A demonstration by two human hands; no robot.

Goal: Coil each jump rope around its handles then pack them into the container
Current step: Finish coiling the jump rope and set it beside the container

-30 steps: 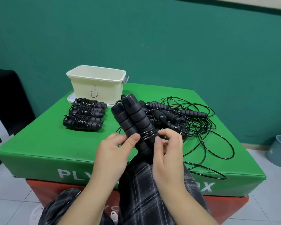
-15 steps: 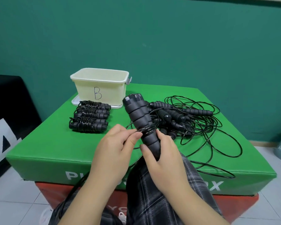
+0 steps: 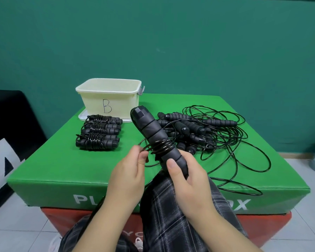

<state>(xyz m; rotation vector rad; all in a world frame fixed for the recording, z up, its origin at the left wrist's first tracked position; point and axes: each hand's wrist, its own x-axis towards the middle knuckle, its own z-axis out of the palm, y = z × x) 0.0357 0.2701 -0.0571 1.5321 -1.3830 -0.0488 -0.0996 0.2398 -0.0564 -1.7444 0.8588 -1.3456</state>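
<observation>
Right now the right hand (image 3: 187, 180) grips the lower end of the paired handles (image 3: 154, 135), thumb laid across the front and fingers curled behind. The handles' long axis runs from that hand up and away to the left, the free ends tilted toward the tub (image 3: 109, 99). A few turns of cord (image 3: 162, 147) already sit around the handles just above the right thumb.

The left hand (image 3: 129, 171) pinches the cord between thumb and fingertips, just left of the handles and level with the turns. So the cord meets the handles roughly crosswise, which is what a wrap needs. I judge the next turn must pass behind the handles and come back to the left hand, stacking upward along the bare stretch. The left hand is nearer to the loose cord; the right only steadies.

Beyond the hands, the rest of this rope trails right into the pile of loose ropes (image 3: 207, 131) on the green worktop (image 3: 53, 164); a snag there could tug the wrap slack. To the left lie three coiled ropes (image 3: 100, 131) side by side, just in front of the tub, which is marked B. None can be seen inside it, though its floor is hidden. Packing looks some way off.
</observation>
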